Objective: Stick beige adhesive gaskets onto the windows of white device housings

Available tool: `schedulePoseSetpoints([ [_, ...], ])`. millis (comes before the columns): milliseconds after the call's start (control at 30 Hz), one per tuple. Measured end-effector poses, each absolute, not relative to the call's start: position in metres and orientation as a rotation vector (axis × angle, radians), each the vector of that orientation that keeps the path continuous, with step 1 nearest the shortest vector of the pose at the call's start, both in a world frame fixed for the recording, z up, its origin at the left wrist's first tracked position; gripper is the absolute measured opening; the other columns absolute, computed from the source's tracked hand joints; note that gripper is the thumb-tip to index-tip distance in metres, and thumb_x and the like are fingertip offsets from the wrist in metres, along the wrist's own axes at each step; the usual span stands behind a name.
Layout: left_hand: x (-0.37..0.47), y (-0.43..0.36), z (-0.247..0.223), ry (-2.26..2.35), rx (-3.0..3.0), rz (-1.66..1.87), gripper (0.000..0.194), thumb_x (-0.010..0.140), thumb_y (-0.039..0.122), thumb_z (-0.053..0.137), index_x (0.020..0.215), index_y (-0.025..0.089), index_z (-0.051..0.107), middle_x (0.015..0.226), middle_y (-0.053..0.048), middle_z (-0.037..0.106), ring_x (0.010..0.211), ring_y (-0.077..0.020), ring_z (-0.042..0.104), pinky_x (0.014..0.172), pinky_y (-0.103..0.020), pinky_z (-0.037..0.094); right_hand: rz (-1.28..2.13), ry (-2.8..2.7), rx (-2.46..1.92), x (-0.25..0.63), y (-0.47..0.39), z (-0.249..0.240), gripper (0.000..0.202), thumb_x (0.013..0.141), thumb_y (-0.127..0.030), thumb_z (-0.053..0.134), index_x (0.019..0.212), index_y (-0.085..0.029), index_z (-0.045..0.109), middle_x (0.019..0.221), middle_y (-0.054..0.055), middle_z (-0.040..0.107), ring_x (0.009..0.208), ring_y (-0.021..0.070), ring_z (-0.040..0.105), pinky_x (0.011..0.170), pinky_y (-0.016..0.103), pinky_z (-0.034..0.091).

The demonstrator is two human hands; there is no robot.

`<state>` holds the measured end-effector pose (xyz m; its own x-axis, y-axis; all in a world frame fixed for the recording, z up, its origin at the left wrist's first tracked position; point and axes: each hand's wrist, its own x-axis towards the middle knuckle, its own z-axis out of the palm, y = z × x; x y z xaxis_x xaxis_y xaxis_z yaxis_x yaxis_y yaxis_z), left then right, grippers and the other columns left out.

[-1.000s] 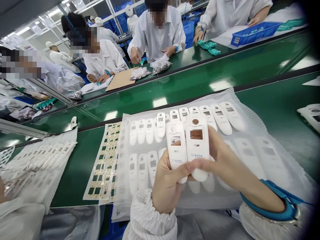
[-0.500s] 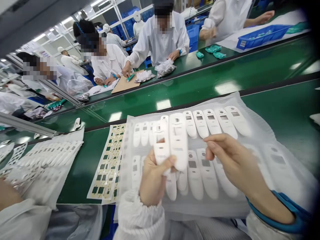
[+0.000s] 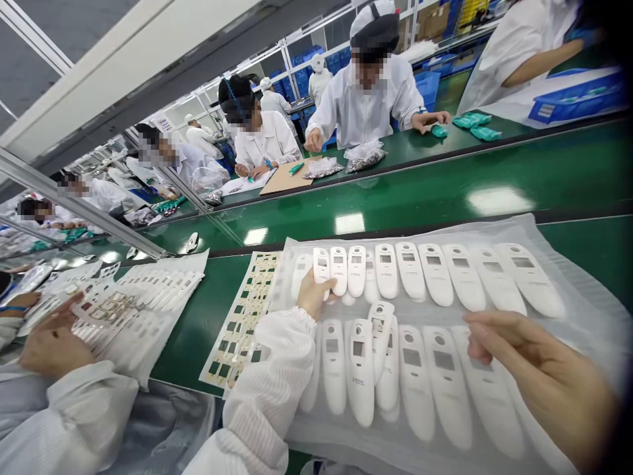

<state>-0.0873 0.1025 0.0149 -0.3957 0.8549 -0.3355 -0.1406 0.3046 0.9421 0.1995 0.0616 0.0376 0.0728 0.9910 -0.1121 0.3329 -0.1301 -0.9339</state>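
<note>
At the left end of the upper row of white plastic covers, my left hand (image 3: 314, 293) pinches a white cover (image 3: 321, 262) with a small window, its thumb on the lower end. More covers, such as this one (image 3: 339, 270), stand right beside it. My right hand (image 3: 544, 376) hovers over the right part of the sheet, thumb and fingertips pressed together; whatever they may hold is too small to tell. Below, a cover (image 3: 362, 373) lies uncovered on the translucent foam sheet (image 3: 445, 455), next to overlapping covers (image 3: 383, 330). Other lower-row covers show hazily through the sheet.
Left of the foam sheet lies a sheet of square-holed stickers (image 3: 244, 316). Further left, a co-worker's hands (image 3: 59, 336) handle parts beside another row of covers (image 3: 163, 284). Across the green line (image 3: 420, 178), people work near bags of small parts (image 3: 364, 157) and a blue bin (image 3: 578, 99).
My left hand has gone from holding covers up over the sheet's middle to the upper row's left end. My right hand stays pinched, now further right in view. The camera view has shifted.
</note>
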Motion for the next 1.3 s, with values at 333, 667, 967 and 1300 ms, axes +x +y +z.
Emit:
schedulePoseSetpoints([
  [333,-0.110,0.112,0.013,2.032,1.019,1.078,0.024,0.092,0.035,0.057,0.099,0.013,0.061,0.095,-0.005,0.064,0.086,-0.0161,0.063,0.078,-0.035,0.054,1.158,-1.502,-1.596,0.205,0.062,0.035,0.047,0.074,-0.071,0.055,0.089,-0.028,0.066,0.068,0.002,0.064,0.066,0.0205,0.064,0.062,0.027,0.058],
  [667,-0.097,0.124,-0.003,2.500,1.110,0.916,0.033,0.091,0.031,0.056,0.120,0.014,0.055,0.127,-0.011,0.053,0.121,-0.0272,0.048,0.102,-0.052,0.039,1.290,-1.655,-1.478,0.197,0.059,0.028,0.045,0.083,-0.065,0.049,0.097,-0.025,0.064,0.083,0.006,0.068,0.079,0.0234,0.066,0.065,0.030,0.056],
  [967,-0.081,0.096,0.013,2.368,1.500,0.866,0.043,0.091,0.023,0.048,0.132,0.011,0.043,0.139,-0.020,0.036,0.134,-0.0324,0.030,0.110,-0.052,0.026,1.426,-1.971,-1.511,0.146,0.046,0.025,0.050,0.088,-0.052,0.040,0.129,-0.023,0.047,0.115,0.009,0.063,0.087,0.0240,0.063,0.073,0.039,0.051],
  [1300,-0.032,0.011,0.015,1.824,1.907,0.627,0.033,0.097,0.027,0.036,0.124,0.016,0.050,0.130,-0.013,0.048,0.130,-0.0266,0.036,0.107,-0.046,0.035,1.627,-1.791,-1.392,0.122,0.054,0.012,0.066,0.088,-0.049,0.046,0.144,-0.022,0.023,0.108,0.008,0.063,0.081,0.0222,0.062,0.074,0.039,0.048],
])
